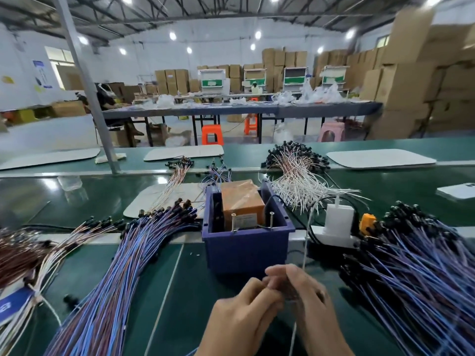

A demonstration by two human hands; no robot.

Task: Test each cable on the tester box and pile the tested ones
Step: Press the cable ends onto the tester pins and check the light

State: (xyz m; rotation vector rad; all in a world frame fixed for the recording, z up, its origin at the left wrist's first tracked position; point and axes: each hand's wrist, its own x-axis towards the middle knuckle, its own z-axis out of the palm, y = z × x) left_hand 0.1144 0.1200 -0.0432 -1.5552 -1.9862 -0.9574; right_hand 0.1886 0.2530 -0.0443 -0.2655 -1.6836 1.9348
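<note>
The tester box (246, 242) is a dark blue plastic tub holding an orange block, with two upright metal pins at its front rim. Just in front of it my left hand (241, 312) and my right hand (308, 301) meet, fingers curled and pinching a thin pale cable (305, 242) that runs up past the box's right side and hangs down below my hands. A big fan of blue-purple cables (123, 273) lies to the left. Another blue-purple heap (416, 273) lies to the right.
A white power strip (334, 235) with a white plug and an orange plug sits right of the box. White and pink cable bundles (298, 176) lie behind it, brown ones (18, 255) at far left. A grey post (87, 86) rises at the left.
</note>
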